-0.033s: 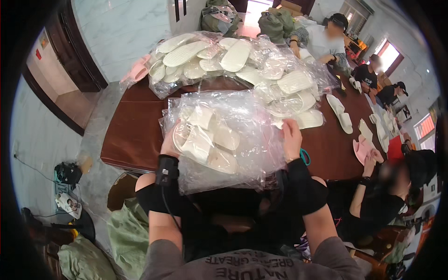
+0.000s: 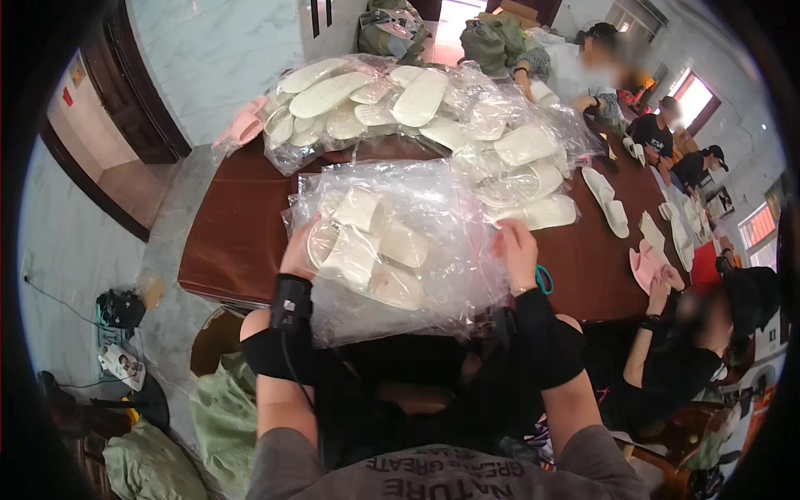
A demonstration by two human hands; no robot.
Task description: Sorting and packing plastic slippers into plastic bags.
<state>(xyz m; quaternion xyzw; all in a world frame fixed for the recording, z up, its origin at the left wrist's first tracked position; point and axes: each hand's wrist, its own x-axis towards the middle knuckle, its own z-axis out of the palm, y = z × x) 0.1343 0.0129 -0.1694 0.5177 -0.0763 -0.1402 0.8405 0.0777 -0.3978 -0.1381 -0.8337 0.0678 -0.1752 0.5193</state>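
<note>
A pair of cream slide slippers (image 2: 354, 250) lies in a clear plastic bag (image 2: 454, 208) near the table's front edge. At the bag's left side, my left hand (image 2: 297, 248) is closed around the edge by the slippers; its fingertips are partly hidden behind them. The right edge of the bag meets my right hand (image 2: 519, 254), whose thumb and fingers are bent together on the plastic. More clear bags seem to lie flat beneath this one. Beyond it stands a big heap of bagged cream slippers (image 2: 421, 98).
The brown table (image 2: 229, 225) reaches far to the right, with loose cream slippers (image 2: 607, 204) on it. Teal scissor handles (image 2: 544, 280) show beside my right wrist. A seated co-worker holds a pink slipper (image 2: 646, 265). Green sacks (image 2: 225, 417) stand at lower left.
My left hand and forearm have shifted slightly to the left. My right hand has moved a little, its fingers more bent at the bag's edge. The slippers stay nearly in place.
</note>
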